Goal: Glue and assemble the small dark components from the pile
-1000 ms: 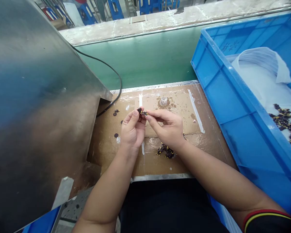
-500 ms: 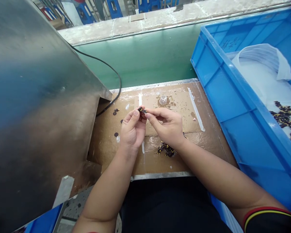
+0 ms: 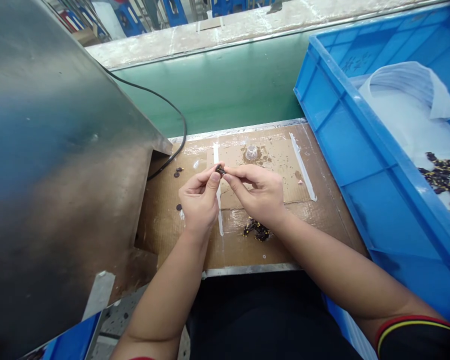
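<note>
Over the cardboard-covered bench (image 3: 195, 250), my left hand (image 3: 201, 202) pinches a small dark round disc (image 3: 218, 168) between thumb and fingers. My right hand (image 3: 260, 192) meets it from the other side, its thumb and forefinger closed on a small black-and-yellow part (image 3: 223, 172) that touches the disc. The fingertips hide much of both pieces. Below my right hand lies a pile of small black-and-yellow parts (image 3: 258, 231). To the left of my left hand, a loose dark disc (image 3: 179, 207) rests on the cardboard.
A metal housing (image 3: 71, 165) fills the left side, with a black cable (image 3: 165, 95) behind it. On the right stands a blue crate (image 3: 360, 135) holding a white liner and several black-and-yellow parts (image 3: 442, 175). A small clear cup-like piece (image 3: 252, 152) sits beyond my hands.
My left hand has turned and shifted slightly left, its fingers now folded behind the disc. The disc is tilted to show more of its face. My right hand stays nearly in place.
</note>
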{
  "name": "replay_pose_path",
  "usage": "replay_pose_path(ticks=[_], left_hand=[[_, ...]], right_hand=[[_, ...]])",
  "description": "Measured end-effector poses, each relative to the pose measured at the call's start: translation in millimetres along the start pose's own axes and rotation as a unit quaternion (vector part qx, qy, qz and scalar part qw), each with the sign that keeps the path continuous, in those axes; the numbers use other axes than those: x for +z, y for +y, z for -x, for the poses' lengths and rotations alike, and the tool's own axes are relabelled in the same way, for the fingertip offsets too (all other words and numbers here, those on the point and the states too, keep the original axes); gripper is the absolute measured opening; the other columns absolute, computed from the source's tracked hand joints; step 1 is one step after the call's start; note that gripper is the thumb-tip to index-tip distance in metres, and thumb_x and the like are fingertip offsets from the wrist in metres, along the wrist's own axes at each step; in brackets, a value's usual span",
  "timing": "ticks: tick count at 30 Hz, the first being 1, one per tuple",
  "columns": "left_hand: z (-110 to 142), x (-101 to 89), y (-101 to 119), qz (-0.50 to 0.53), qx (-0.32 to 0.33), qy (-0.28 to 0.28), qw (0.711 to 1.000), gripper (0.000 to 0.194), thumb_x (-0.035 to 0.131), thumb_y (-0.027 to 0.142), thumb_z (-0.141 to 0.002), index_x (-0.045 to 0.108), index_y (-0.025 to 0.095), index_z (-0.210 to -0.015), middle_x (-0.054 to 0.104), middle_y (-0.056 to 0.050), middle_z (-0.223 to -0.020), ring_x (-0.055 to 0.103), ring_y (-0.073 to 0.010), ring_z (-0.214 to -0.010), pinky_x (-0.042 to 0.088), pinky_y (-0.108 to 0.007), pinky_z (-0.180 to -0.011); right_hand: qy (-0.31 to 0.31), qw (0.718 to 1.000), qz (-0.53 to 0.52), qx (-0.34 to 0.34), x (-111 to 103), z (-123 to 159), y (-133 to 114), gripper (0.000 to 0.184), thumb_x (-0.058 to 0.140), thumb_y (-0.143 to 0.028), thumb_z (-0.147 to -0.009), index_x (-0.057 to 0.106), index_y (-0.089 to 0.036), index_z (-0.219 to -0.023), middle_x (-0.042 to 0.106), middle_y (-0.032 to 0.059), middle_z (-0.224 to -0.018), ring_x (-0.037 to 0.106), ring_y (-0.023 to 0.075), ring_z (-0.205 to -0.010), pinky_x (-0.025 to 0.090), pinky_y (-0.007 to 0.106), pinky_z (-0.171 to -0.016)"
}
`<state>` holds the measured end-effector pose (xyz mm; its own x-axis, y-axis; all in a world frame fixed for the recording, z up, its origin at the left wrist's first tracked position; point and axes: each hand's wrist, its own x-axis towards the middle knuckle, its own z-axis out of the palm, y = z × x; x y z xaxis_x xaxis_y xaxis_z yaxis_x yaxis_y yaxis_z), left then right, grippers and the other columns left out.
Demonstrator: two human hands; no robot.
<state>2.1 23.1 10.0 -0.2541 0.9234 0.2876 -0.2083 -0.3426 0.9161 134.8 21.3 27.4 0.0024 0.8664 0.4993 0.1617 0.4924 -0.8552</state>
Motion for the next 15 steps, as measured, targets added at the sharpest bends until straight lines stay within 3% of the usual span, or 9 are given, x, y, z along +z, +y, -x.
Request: replay_pose_path(ticks=[3,10,12,15], left_hand=[[2.4,0.1,-0.8,-0.048,0.047,-0.008,0.998,0.013,0.076,0.029,-0.089,0.078,0.026,-0.102,0.074,-0.005,-0.112,0.07,-0.02,-0.109,0.053,-0.042,-0.109],[-0.6,0.6,3.2,-0.107,0.073,-0.032,0.991,0.021,0.066,0.032,-0.095,0.075,0.021,-0.111,0.072,-0.008,-0.117,0.069,-0.0229,-0.112,0.055,-0.042,-0.104],[-1.1,-0.9,7.5,-0.17,0.114,-0.027,0.979,0.023,0.06,0.03,-0.099,0.074,0.019,-0.113,0.072,-0.009,-0.117,0.069,-0.0222,-0.109,0.056,-0.041,-0.101],[4.8,-7.6,19.6,-0.246,0.235,0.007,0.94,0.022,0.055,0.024,-0.1,0.074,0.019,-0.11,0.072,-0.009,-0.108,0.069,-0.0213,-0.101,0.056,-0.041,-0.095]], right_hand=[[-0.004,1.0,0.005,-0.001,-1.7,-1.6,-0.6,0.015,0.068,-0.028,-0.093,0.078,-0.029,-0.104,0.08,-0.0001,-0.103,0.075,0.0179,-0.093,0.062,0.036,-0.088],[0.002,0.999,0.042,-0.021,-7.6,-4.3,4.8,0.018,0.065,-0.028,-0.093,0.074,-0.031,-0.108,0.077,-0.0005,-0.105,0.071,0.018,-0.094,0.06,0.038,-0.092],[0.018,0.998,0.041,-0.033,-7.7,-6.6,10.4,0.021,0.065,-0.027,-0.092,0.073,-0.029,-0.112,0.076,0.0004,-0.105,0.07,0.017,-0.092,0.059,0.037,-0.091],[0.03,0.998,0.022,-0.056,-7.8,-13.8,12.7,0.015,0.067,-0.025,-0.091,0.073,-0.026,-0.104,0.074,0.0018,-0.101,0.068,0.0163,-0.09,0.059,0.035,-0.088]])
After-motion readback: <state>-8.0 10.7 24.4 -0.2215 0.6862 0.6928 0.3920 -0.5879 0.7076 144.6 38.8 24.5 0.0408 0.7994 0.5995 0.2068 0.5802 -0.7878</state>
